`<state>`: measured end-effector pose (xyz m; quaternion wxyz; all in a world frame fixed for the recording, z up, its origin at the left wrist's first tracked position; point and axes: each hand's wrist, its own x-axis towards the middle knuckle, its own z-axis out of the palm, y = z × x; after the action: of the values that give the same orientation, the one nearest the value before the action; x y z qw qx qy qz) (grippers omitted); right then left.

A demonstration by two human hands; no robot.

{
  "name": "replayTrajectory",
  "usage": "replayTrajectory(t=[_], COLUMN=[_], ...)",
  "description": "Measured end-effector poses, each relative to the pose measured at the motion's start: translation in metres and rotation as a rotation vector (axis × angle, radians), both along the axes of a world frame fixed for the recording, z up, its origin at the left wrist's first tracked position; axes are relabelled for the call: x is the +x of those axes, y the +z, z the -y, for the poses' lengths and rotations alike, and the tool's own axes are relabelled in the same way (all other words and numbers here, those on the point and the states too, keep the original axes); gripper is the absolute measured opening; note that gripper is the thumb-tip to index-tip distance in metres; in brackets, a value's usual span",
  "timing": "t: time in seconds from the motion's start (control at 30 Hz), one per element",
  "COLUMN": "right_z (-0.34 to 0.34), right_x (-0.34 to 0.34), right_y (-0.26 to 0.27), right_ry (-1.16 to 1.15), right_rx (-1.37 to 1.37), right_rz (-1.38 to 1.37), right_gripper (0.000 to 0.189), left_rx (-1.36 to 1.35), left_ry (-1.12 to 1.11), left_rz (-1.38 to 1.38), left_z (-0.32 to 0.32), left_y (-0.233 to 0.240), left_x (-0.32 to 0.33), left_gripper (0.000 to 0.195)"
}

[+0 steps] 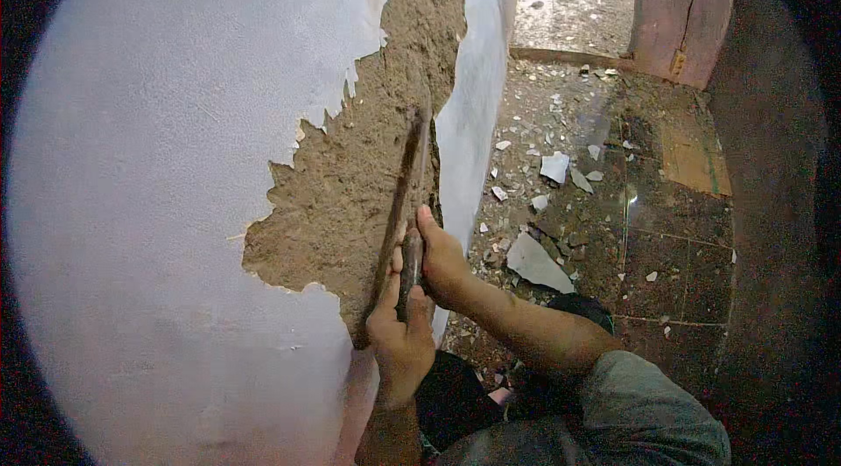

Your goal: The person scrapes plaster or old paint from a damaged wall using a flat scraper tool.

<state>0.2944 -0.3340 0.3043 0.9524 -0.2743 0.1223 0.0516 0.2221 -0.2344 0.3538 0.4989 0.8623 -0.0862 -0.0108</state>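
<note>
Both of my hands hold one long, narrow tool [412, 256], dirty and rod-like, whose exact kind I cannot tell. My left hand [401, 341] grips its lower part, the thumb lying along it. Above and to the right, my right hand [443, 262] grips it with the thumb pointing up. The upper end of the tool reaches up over a rough brown patch [341, 190] of bare wall, beside the patch's right edge. Jagged white painted plaster [164, 170] borders the patch on the left, and a white strip of plaster [466, 91] on the right.
Broken plaster pieces lie over the dirty tiled floor [670, 269] at the right, among them a large grey-white slab [539, 262]. A flat brown sheet [695, 154] lies farther right. Beyond a doorway sill [565, 57] is a brighter, debris-strewn floor. A cable runs down the pinkish wall [716, 6] by the doorway.
</note>
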Motion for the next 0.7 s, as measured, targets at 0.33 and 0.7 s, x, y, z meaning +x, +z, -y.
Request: replayTrajectory(t=[0.33, 0.7], right_z=[-0.009, 0.081], right_x=[0.035, 0.062], right_y=[-0.006, 0.057], right_ry=[-0.004, -0.223], right_rx=[0.157, -0.989], right_rz=[-0.036, 0.149], right_gripper=[0.049, 0.046], left_rx=[0.378, 1.064], left_ry=[-0.075, -0.148], left_rz=[0.585, 0.529], left_z=[0.002, 0.042], left_y=[0.025, 0.154], left_x=[0.025, 0.123], left_gripper=[0.039, 0.032])
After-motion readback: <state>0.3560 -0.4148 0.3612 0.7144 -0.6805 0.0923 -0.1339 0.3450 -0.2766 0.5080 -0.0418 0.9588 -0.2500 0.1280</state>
